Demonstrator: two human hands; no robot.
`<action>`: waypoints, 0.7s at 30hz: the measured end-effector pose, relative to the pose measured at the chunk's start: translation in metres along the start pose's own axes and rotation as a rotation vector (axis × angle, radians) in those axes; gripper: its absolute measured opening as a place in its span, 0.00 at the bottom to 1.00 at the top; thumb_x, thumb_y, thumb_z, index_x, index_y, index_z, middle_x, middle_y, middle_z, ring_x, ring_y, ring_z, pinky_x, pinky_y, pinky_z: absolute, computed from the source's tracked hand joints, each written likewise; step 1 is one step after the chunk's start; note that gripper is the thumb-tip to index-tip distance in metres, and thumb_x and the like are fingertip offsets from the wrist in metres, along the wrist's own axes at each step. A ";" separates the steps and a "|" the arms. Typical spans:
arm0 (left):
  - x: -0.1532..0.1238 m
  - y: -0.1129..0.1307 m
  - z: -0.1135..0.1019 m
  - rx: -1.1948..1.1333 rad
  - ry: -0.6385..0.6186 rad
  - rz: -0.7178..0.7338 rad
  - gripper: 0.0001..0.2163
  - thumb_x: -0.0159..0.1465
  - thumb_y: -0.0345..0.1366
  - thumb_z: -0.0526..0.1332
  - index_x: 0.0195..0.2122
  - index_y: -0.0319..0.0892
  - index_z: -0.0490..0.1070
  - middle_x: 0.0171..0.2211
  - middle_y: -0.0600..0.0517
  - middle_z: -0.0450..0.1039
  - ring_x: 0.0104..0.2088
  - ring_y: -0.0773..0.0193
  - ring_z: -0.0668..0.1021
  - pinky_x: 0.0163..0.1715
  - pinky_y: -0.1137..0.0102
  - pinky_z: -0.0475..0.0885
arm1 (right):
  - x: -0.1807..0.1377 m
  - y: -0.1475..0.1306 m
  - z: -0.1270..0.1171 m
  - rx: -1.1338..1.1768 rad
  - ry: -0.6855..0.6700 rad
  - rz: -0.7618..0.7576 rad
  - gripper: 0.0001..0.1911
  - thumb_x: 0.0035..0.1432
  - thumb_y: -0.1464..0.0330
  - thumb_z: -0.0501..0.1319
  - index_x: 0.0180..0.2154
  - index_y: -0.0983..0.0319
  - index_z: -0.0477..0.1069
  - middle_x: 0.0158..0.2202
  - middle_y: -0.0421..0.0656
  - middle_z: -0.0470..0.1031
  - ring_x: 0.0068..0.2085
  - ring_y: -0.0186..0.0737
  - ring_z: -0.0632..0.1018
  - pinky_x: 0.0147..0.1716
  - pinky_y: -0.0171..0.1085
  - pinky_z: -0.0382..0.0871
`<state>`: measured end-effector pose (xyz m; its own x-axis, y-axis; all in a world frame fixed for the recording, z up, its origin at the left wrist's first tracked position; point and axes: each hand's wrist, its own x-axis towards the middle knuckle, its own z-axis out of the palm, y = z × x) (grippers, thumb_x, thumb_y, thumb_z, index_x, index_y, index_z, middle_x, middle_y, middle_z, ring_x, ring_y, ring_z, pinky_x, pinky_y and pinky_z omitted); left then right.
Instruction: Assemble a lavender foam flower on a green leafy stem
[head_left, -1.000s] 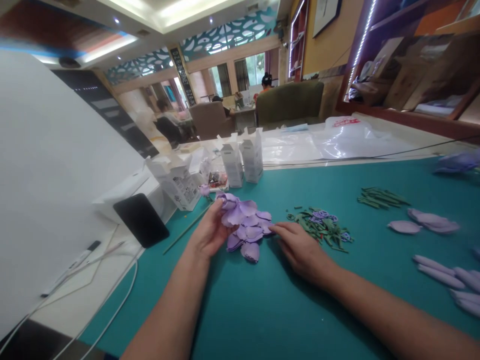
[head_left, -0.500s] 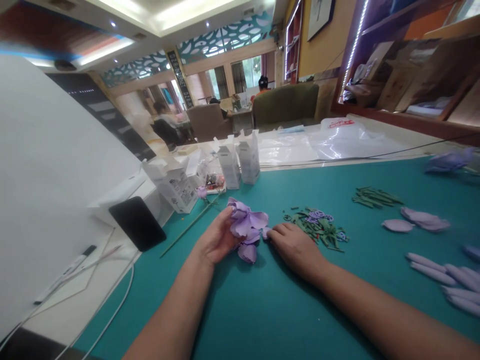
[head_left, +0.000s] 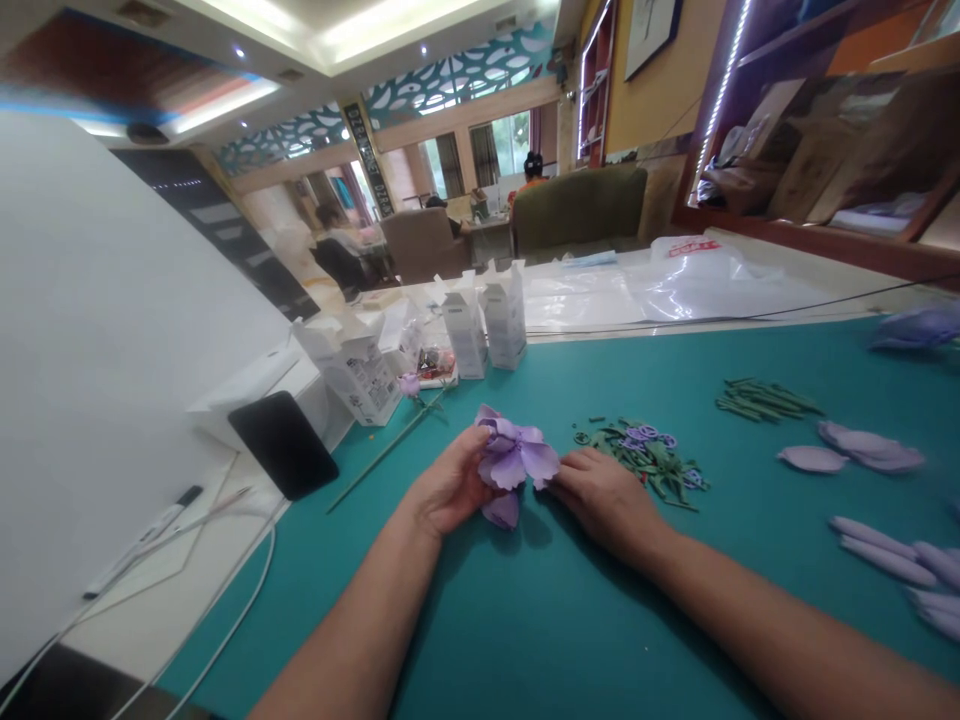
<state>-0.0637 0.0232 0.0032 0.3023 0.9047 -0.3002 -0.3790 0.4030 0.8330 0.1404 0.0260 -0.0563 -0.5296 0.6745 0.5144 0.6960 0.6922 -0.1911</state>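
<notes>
A lilac artificial flower (head_left: 511, 460) with ruffled petals is gripped between the thumb and fingers of my left hand (head_left: 454, 485). Below it, by the left fingers, hangs a rounder purple bloom or petal (head_left: 501, 512). My right hand (head_left: 604, 500) is closed at the flower's right edge, just above the mat. A small bit of purple petal (head_left: 540, 483) shows at its pinched fingertips, partly covered by the flower. Beyond the right knuckles lies a pile of green and purple plastic pieces (head_left: 652, 455).
On the green mat (head_left: 525, 620), green stems (head_left: 765, 400) and purple petals (head_left: 870, 445) lie to the right. A single stemmed flower (head_left: 386, 455) rests left. White boxes (head_left: 465, 335), a black tablet-like device (head_left: 283, 445) and a white cable (head_left: 262, 580) stand or lie around. People sit far behind.
My left hand has brought the flower rightward against my right fingertips and turned it, so its petals face me more. The petal in my right fingers is now mostly covered. The view has shifted slightly.
</notes>
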 end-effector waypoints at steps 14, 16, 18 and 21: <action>-0.002 0.007 0.002 0.080 0.081 0.082 0.19 0.46 0.42 0.73 0.38 0.45 0.72 0.30 0.55 0.73 0.26 0.67 0.74 0.25 0.74 0.67 | 0.004 0.006 -0.030 0.617 0.019 0.470 0.15 0.63 0.59 0.51 0.35 0.60 0.71 0.28 0.42 0.74 0.30 0.41 0.73 0.29 0.37 0.64; -0.002 0.006 0.003 0.095 0.092 0.094 0.20 0.46 0.42 0.73 0.38 0.45 0.72 0.31 0.55 0.74 0.26 0.67 0.74 0.25 0.74 0.67 | 0.006 0.007 -0.031 0.735 0.053 0.536 0.15 0.61 0.56 0.54 0.32 0.60 0.70 0.27 0.41 0.71 0.29 0.39 0.71 0.28 0.36 0.63; -0.002 0.006 0.004 0.115 0.092 0.104 0.19 0.46 0.41 0.73 0.38 0.44 0.72 0.31 0.55 0.74 0.26 0.67 0.75 0.25 0.74 0.67 | 0.007 0.008 -0.031 0.835 0.107 0.584 0.13 0.56 0.56 0.59 0.32 0.59 0.69 0.27 0.39 0.69 0.28 0.38 0.70 0.27 0.35 0.63; -0.002 0.004 0.006 0.139 0.085 0.110 0.20 0.46 0.41 0.74 0.37 0.44 0.71 0.30 0.55 0.74 0.26 0.68 0.75 0.25 0.75 0.67 | 0.009 0.006 -0.030 0.952 0.166 0.657 0.17 0.50 0.59 0.63 0.41 0.59 0.68 0.25 0.36 0.68 0.27 0.37 0.70 0.26 0.35 0.63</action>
<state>-0.0613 0.0220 0.0101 0.1889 0.9530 -0.2367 -0.2797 0.2833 0.9173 0.1548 0.0284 -0.0278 -0.0842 0.9813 0.1728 0.1307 0.1828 -0.9744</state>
